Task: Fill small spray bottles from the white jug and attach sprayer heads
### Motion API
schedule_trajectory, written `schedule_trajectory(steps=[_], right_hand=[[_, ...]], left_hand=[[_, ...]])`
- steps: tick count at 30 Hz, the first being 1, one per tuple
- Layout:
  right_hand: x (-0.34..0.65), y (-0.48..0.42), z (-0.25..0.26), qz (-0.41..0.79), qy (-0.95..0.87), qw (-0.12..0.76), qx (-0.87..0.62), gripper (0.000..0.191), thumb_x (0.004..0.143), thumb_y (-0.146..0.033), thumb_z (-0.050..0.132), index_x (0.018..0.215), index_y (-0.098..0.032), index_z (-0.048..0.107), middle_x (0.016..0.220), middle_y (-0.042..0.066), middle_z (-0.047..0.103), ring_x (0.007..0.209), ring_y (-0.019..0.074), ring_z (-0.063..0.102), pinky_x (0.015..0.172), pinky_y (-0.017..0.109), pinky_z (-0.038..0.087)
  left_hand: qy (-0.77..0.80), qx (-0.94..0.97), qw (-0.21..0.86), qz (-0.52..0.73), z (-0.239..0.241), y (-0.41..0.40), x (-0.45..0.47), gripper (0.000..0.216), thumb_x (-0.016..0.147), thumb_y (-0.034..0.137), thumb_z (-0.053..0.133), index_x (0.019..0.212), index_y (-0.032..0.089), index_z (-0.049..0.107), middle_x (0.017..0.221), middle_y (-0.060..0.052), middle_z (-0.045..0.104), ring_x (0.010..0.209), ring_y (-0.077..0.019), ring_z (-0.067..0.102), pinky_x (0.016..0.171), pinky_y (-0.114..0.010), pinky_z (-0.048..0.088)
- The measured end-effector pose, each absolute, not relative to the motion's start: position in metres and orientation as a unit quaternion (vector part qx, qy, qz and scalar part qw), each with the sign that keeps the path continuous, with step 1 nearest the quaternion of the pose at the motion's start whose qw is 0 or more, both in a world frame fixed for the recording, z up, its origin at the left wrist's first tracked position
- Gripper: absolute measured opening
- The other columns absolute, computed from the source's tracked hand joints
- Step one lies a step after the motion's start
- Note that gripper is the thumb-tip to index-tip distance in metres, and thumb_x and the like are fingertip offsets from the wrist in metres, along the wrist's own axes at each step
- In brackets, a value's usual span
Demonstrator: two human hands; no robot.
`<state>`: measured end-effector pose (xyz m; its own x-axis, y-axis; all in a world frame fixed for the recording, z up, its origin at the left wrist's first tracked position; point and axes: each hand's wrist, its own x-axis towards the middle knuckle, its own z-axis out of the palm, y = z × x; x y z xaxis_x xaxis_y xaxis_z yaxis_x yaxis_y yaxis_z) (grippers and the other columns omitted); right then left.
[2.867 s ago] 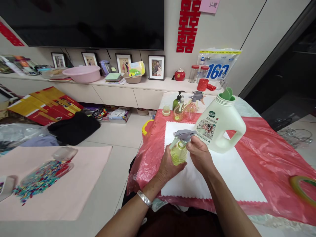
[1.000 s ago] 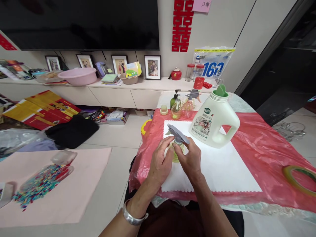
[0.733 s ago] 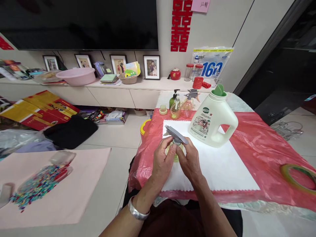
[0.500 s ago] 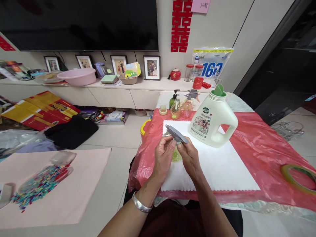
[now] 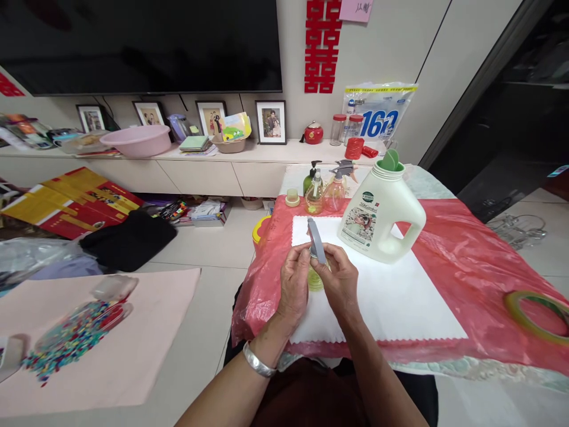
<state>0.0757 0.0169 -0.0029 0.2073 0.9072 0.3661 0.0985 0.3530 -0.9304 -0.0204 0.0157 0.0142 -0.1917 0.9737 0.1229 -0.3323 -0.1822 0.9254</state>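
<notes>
A grey trigger spray head [image 5: 316,240] sits over a clear yellow-green bottle [image 5: 315,281] at the left part of a white sheet [image 5: 391,308]. My left hand [image 5: 294,276] pinches the spray head low on its left side, fingers closed. From the right, my right hand [image 5: 341,277] has thumb and fingers closed on the same spray head. My fingers hide its collar and the bottle's neck. To the right stands a large cream jug [image 5: 382,213] with a green cap [image 5: 391,160] tilted in its mouth.
Behind the sheet stand a pink spray bottle [image 5: 334,194], a yellowish bottle [image 5: 314,198], a green pump bottle [image 5: 307,179] and a pale round cap [image 5: 292,197]. Red plastic [image 5: 480,255] covers the table. A tape roll [image 5: 518,314] lies right; small coloured pieces [image 5: 73,338] lie left.
The spray head has turned in my fingers, from pointing left to pointing more away from me. My right hand has shifted round with it; the bottle stays in place.
</notes>
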Motion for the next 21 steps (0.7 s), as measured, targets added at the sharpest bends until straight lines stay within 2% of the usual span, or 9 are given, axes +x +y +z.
schedule_trajectory(steps=[8,12,16,21], right_hand=[[0.070,0.019,-0.011,0.323,-0.508,0.635,-0.485,0.030,0.080,-0.033,0.071,0.106,-0.020,0.064,0.107,0.007,0.068,0.102,0.0229,0.066,0.098,0.043,0.054],[0.072,0.016,-0.007,0.327,-0.518,0.630,-0.478,0.029,0.080,-0.030,0.071,0.107,-0.021,0.064,0.108,0.006,0.067,0.104,0.0230,0.065,0.099,0.043,0.052],[0.082,0.012,0.002,0.351,-0.561,0.605,-0.443,0.034,0.086,-0.034,0.069,0.118,-0.023,0.068,0.120,0.007,0.063,0.117,0.0231,0.060,0.107,0.041,0.048],[0.091,0.011,0.005,0.383,-0.581,0.583,-0.418,0.039,0.099,-0.044,0.054,0.129,-0.024,0.069,0.127,0.007,0.061,0.121,0.0217,0.058,0.106,0.037,0.048]], left_hand=[[0.335,0.373,0.552,0.666,0.014,0.015,-0.022,0.030,0.076,0.030,0.083,0.103,0.022,0.073,0.102,-0.003,0.076,0.099,-0.0192,0.068,0.093,-0.031,0.051],[0.350,0.388,0.543,0.657,0.010,0.016,-0.023,0.030,0.077,0.028,0.083,0.104,0.022,0.072,0.102,-0.003,0.075,0.099,-0.0188,0.068,0.092,-0.031,0.051],[0.352,0.406,0.531,0.655,0.007,0.017,-0.022,0.029,0.080,0.032,0.082,0.105,0.022,0.072,0.107,-0.004,0.075,0.105,-0.0209,0.068,0.098,-0.034,0.050],[0.345,0.407,0.533,0.657,0.006,0.017,-0.022,0.031,0.081,0.036,0.083,0.106,0.022,0.072,0.110,-0.005,0.075,0.108,-0.0219,0.068,0.102,-0.036,0.049]])
